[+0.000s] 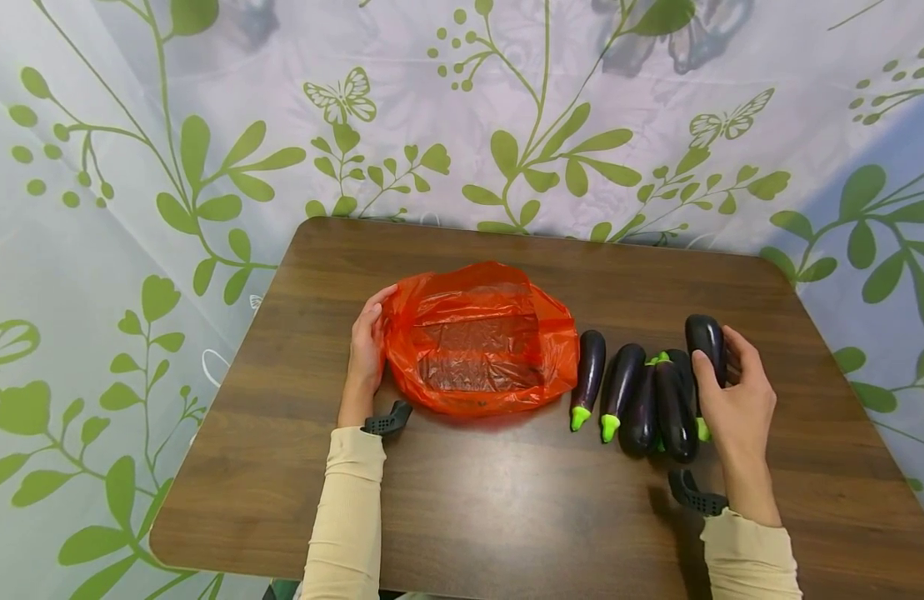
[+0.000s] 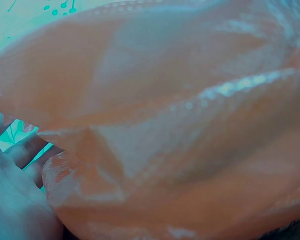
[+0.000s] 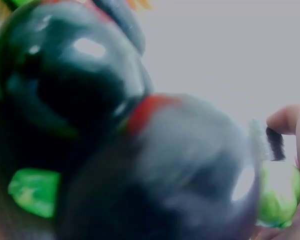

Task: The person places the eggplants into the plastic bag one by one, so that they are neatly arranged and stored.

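At the right of the table my right hand (image 1: pixel 739 400) grips a dark purple eggplant (image 1: pixel 705 340) between thumb and fingers, its rounded end pointing away from me. Several more eggplants (image 1: pixel 675 412) with bright green caps lie just left of that hand, some piled on each other. A thin red plastic bag (image 1: pixel 476 404) stands with its wide mouth spread. Against the bag's left side rests my left hand (image 1: pixel 367 346), fingers extended along it. The left wrist view is mostly bag film, with part of the left hand (image 2: pixel 20 195) showing at the edge.
The brown wooden table (image 1: pixel 447 500) has rounded corners. Behind it hangs a pale cloth (image 1: pixel 432 125) printed with green leaves and butterflies. A black wrist mount (image 1: pixel 389 419) sits at the left wrist, another mount (image 1: pixel 697 494) at the right. The nearest eggplant (image 1: pixel 589 367) lies beside the bag's right side.
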Motion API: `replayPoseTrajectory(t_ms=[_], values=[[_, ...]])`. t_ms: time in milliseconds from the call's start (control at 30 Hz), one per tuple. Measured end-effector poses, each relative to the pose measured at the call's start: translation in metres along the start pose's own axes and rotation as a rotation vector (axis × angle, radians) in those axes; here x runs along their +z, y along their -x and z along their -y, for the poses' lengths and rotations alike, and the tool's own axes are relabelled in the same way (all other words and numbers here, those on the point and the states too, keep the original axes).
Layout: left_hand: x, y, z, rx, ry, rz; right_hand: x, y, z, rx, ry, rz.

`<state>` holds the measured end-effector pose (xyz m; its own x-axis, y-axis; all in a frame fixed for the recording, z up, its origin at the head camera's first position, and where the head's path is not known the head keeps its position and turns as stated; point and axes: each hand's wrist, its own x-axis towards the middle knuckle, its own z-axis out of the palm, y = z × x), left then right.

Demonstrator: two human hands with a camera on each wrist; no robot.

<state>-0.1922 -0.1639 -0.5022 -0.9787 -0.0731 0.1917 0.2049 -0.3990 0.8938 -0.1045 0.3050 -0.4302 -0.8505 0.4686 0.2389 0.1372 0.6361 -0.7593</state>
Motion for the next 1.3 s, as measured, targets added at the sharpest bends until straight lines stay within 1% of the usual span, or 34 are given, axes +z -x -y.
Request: replayPoseTrajectory(t_ms=[133,367,500,800,1067,1200,1300], values=[[0.0,0.0,0.0,-0.002,0.001,-0.001,0.0,-0.001,0.009,-0.044,0.004,0.001],[0.001,0.0,0.0,-0.025,0.03,-0.008,0.004,-0.003,0.019,-0.12,-0.029,-0.009],[0.0,0.001,-0.001,-0.043,0.012,-0.01,0.009,-0.004,0.027,-0.132,-0.041,-0.002],[0.001,0.0,-0.001,-0.044,-0.004,-0.003,0.02,-0.008,0.041,-0.241,-0.07,0.007],[0.004,-0.005,-0.001,-0.037,-0.031,0.005,0.025,-0.01,0.05,-0.288,-0.074,0.03],[0.003,-0.004,-0.001,-0.045,-0.03,0.004,0.029,-0.011,0.054,-0.325,-0.083,0.035],[0.002,-0.002,-0.002,-0.051,-0.025,-0.008,0.033,-0.012,0.057,-0.369,-0.093,0.037]])
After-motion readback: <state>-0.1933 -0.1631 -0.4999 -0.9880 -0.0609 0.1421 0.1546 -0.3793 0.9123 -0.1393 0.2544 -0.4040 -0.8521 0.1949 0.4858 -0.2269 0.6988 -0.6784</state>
